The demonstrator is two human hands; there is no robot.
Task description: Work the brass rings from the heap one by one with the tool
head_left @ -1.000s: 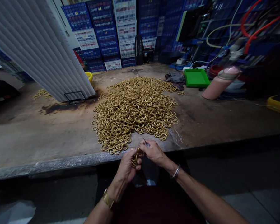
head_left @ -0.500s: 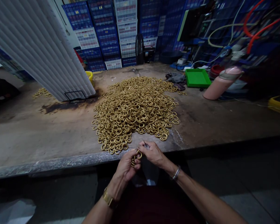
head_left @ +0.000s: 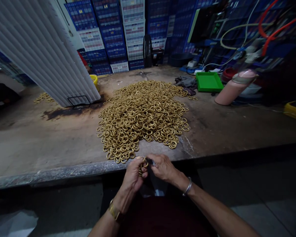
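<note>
My left hand (head_left: 134, 172) is closed around several brass-coloured rings (head_left: 140, 169), just in front of the table's near edge. One ring (head_left: 145, 162) stands up at its fingertips. My right hand (head_left: 164, 168) is closed beside it, its fingertips at that ring. A thin dark tool (head_left: 151, 162), partly hidden and blurred, shows between the right fingers; its exact kind cannot be made out. Beyond both hands lies a large heap of similar rings (head_left: 148, 115) on the worktable (head_left: 71, 138).
A corrugated pale panel (head_left: 51, 49) stands at the left on a black wire stand (head_left: 79, 101). To the right are a green tray (head_left: 209, 82), a pink cylinder (head_left: 233, 89) and dark cloths (head_left: 186, 81). Stacked blue and white crates (head_left: 134, 33) line the back.
My right hand has turned and dropped slightly, so the thin tool no longer points up above its fingers. My left hand stays nearly in place with the rings.
</note>
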